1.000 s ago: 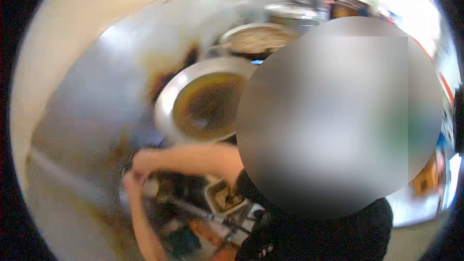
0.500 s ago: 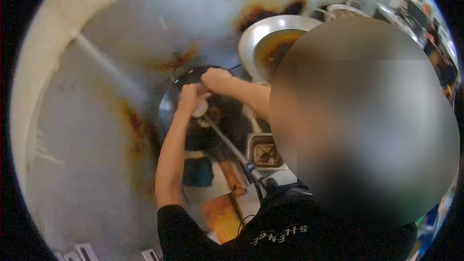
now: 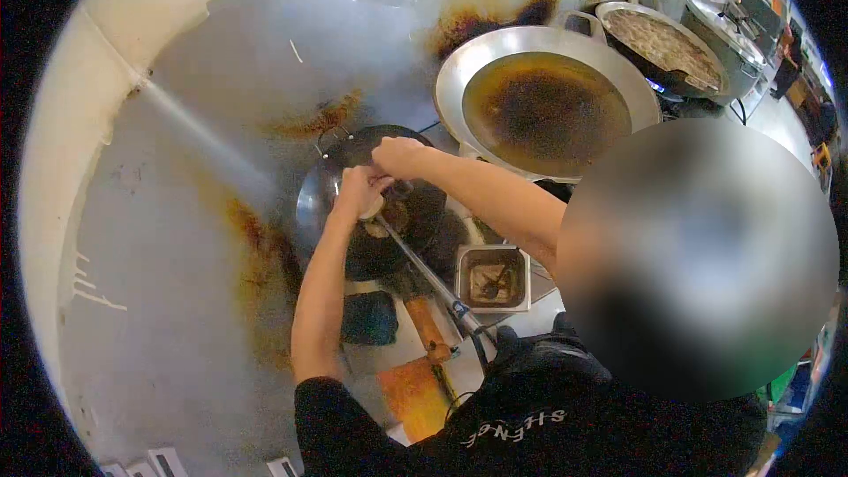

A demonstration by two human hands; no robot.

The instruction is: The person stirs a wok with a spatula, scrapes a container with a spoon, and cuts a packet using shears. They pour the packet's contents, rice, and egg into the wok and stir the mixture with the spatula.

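Left forearm (image 3: 320, 300): bare, extended toward 12 to 1 o'clock. Left hand (image 3: 358, 191): at the forearm's far end, fingers bent and directed toward 2 o'clock; grip state is not discernible. Right forearm (image 3: 488, 199): bare, extended toward 10 o'clock. Right hand (image 3: 397, 158): curled closed, positioned just beside the left hand at its 2 o'clock; fingertips are hidden.

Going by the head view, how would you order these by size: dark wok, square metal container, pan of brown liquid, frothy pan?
Largest to smallest, as they look:
Pan of brown liquid
Dark wok
Frothy pan
Square metal container
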